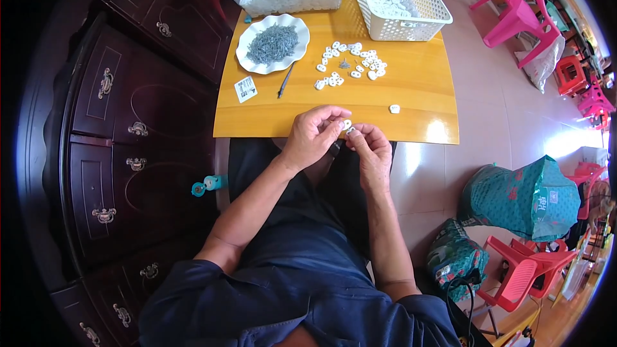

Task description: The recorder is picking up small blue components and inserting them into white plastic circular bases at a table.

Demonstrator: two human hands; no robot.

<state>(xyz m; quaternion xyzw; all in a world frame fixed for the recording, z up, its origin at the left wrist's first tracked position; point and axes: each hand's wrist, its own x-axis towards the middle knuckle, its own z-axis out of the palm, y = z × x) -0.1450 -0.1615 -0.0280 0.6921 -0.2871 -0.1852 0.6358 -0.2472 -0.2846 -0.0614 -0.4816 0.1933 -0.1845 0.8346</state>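
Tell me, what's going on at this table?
A person's left hand and right hand hold a small white piece by the front of the table. Similar white pieces lie scattered beyond, around some grey bits. A plate heaped with grey bits sits left; a bin and basket stand behind.

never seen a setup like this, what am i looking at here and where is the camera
There is no machine here: the hands are a person's own, left hand and right hand. The single picture comes from a wide fisheye camera on the person's head, looking down, so straight edges bend near the rim. On the wooden table are a wavy-edged white plate of small grey parts, a clear tub, a white basket and scattered white pieces. Both hands meet at something small and white, held at the fingertips; whether it is one piece or two is too small to tell.
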